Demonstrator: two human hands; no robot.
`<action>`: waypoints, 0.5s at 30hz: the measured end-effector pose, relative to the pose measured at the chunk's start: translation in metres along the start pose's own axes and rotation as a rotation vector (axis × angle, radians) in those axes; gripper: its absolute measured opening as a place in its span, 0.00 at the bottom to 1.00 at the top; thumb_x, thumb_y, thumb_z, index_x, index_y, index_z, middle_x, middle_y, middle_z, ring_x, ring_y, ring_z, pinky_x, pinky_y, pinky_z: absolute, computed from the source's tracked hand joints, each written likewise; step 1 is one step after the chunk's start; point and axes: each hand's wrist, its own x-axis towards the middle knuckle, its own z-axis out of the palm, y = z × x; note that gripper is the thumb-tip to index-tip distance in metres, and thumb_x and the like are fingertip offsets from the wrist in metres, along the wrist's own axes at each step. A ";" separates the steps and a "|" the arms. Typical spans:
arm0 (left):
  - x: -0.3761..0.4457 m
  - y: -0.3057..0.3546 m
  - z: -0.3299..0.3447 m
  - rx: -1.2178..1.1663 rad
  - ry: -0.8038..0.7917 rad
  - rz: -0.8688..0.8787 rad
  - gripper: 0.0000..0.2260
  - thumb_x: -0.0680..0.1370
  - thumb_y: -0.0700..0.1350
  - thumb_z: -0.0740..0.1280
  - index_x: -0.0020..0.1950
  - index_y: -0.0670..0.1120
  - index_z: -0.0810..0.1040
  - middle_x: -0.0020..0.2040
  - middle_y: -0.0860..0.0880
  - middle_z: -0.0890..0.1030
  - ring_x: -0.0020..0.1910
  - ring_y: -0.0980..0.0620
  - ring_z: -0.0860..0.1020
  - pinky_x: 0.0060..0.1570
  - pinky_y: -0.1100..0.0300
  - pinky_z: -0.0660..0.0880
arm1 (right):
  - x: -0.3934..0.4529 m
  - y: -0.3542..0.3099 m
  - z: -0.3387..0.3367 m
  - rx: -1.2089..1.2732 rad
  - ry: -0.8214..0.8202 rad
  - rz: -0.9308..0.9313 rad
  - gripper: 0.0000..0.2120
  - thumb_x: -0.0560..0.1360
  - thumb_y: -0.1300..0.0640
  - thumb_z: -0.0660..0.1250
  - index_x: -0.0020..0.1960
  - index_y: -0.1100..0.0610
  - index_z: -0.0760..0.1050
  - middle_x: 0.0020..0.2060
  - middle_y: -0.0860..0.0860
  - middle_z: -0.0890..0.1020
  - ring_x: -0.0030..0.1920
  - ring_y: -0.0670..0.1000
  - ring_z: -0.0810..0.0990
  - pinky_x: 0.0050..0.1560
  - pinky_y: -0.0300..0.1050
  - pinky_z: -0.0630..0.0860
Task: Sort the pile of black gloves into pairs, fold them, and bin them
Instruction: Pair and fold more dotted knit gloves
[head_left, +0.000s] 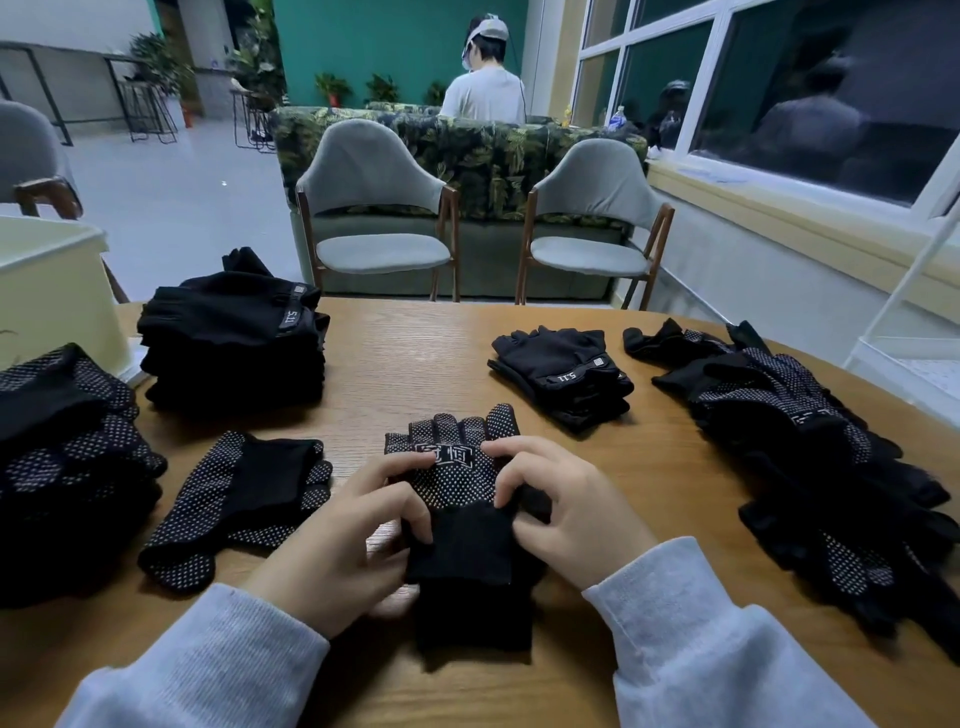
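Both hands work a dotted black glove (457, 483) lying at the near middle of the wooden worktop (415, 353). The left hand (343, 540) curls its fingers over the glove's left edge and cuff, pinching it. The right hand (556, 504) pinches the right edge, fingers bent; a second glove seems to lie beneath. A folded dotted pair (239, 499) rests just left.

The wrist strap of the top glove on the far left stack (234, 332) reads "5.11". The same "5.11" shows upside down on the strap of the small stack (563, 364) right of centre. The dotted glove (457, 467) under both hands carries a framed two-character mark, too blurred to read.
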 end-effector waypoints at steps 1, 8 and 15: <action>-0.002 0.001 0.000 0.008 -0.003 0.001 0.09 0.66 0.46 0.64 0.42 0.60 0.74 0.66 0.60 0.68 0.66 0.62 0.68 0.61 0.71 0.63 | -0.003 0.000 -0.001 -0.003 -0.005 0.001 0.08 0.64 0.54 0.57 0.41 0.46 0.72 0.57 0.33 0.73 0.56 0.39 0.75 0.55 0.34 0.70; -0.011 0.004 0.005 0.021 -0.050 -0.001 0.13 0.65 0.40 0.66 0.40 0.59 0.76 0.67 0.61 0.67 0.60 0.63 0.72 0.49 0.74 0.69 | -0.018 0.001 -0.005 -0.017 -0.057 0.059 0.12 0.64 0.63 0.61 0.40 0.46 0.72 0.57 0.32 0.72 0.54 0.38 0.75 0.50 0.27 0.67; -0.015 0.009 0.005 0.043 -0.130 -0.026 0.07 0.65 0.49 0.63 0.38 0.62 0.76 0.68 0.61 0.67 0.49 0.66 0.76 0.46 0.74 0.68 | -0.025 0.002 -0.006 -0.072 -0.149 0.123 0.15 0.66 0.66 0.63 0.35 0.46 0.72 0.57 0.36 0.74 0.40 0.36 0.75 0.42 0.27 0.65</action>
